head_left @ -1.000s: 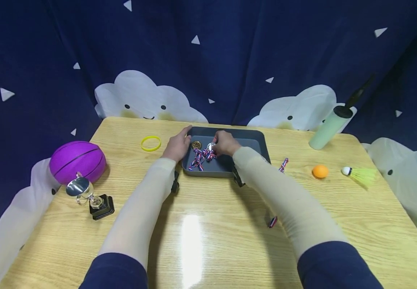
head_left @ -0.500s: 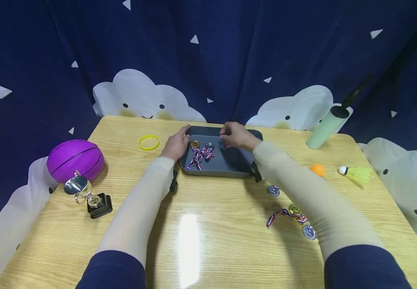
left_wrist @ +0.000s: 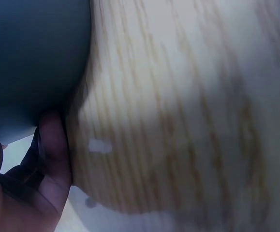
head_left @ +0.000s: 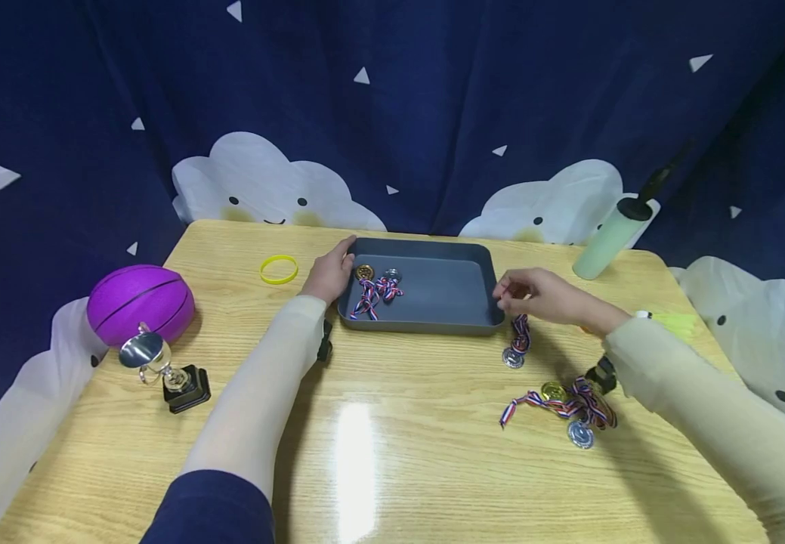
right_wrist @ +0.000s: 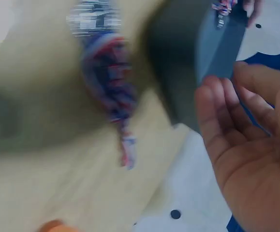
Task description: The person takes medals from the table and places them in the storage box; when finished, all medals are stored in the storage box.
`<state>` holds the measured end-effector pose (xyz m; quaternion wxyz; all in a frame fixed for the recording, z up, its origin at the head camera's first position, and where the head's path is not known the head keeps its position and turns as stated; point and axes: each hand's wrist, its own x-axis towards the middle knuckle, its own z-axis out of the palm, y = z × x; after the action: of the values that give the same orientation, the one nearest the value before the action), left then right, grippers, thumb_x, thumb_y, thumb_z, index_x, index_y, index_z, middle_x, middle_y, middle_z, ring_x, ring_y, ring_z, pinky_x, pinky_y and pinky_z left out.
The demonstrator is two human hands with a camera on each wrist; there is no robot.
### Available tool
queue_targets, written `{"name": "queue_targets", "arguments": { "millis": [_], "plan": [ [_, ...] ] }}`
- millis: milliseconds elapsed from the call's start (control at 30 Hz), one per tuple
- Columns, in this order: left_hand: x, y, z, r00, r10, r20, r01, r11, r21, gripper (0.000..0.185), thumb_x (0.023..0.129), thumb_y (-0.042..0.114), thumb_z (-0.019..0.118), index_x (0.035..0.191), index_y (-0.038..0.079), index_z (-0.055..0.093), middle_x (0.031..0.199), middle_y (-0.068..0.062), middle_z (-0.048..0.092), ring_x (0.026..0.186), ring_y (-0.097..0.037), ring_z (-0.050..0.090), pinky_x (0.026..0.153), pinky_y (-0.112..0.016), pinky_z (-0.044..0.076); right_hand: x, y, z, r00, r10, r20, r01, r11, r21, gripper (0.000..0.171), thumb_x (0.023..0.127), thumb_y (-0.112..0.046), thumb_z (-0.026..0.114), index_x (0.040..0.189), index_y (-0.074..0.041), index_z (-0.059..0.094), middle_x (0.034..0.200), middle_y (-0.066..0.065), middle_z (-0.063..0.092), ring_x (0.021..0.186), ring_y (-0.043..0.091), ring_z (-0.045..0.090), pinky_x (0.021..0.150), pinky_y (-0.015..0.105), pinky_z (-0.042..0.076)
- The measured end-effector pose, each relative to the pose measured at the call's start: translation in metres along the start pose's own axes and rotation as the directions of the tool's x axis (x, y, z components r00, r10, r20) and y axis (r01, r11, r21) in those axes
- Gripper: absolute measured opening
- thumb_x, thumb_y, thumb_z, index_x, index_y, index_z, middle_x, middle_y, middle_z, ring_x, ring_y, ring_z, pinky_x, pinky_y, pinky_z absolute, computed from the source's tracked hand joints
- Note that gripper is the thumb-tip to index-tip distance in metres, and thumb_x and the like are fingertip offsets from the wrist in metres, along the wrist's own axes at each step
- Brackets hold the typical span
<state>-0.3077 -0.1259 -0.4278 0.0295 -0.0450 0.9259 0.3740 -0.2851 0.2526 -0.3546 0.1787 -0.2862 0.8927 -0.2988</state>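
Note:
My left hand (head_left: 329,276) holds the left rim of a dark grey rectangular tray (head_left: 443,291); in the left wrist view its fingers meet the tray's outer wall. Inside the tray's left part lie a gold medal (head_left: 364,273) and a silver medal (head_left: 392,275), both with bundled red, white and blue ribbons. My right hand (head_left: 535,295) hovers by the tray's right edge, fingers loosely bent and holding nothing. Just below it on the table is a silver medal (head_left: 513,357), ribbon bundled. Nearer me lie a gold medal (head_left: 554,391) and another silver medal (head_left: 580,434).
A purple ball (head_left: 140,304) and a silver trophy cup (head_left: 168,370) stand at the left. A yellow wristband (head_left: 279,270) lies left of the tray. At the back right leans a pale green hand pump (head_left: 610,242). A yellow shuttlecock (head_left: 674,325) is partly hidden behind my right arm.
My right hand has let go of the silver medal in the tray, lifted, and moved right, out past the tray's right edge. My left hand has stayed on the tray.

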Motion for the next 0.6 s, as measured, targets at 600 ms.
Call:
{"name": "queue_targets", "arguments": {
  "millis": [600],
  "plan": [
    [-0.005, 0.0, -0.004, 0.999, 0.006, 0.035, -0.005, 1.0, -0.025, 0.053, 0.115, 0.03, 0.034, 0.168, 0.026, 0.026, 0.17, -0.014, 0.037, 0.155, -0.042, 0.038, 0.132, -0.053, 0.03, -0.056, 0.022, 0.037, 0.985, -0.135, 0.106, 0.161, 0.94, -0.3, 0.03, 0.093, -0.014, 0.08, 0.121, -0.011, 0.07, 0.117, 0.0, 0.071, 0.11, 0.022, 0.064, 0.097, 0.046, 0.057]
  ]
}}
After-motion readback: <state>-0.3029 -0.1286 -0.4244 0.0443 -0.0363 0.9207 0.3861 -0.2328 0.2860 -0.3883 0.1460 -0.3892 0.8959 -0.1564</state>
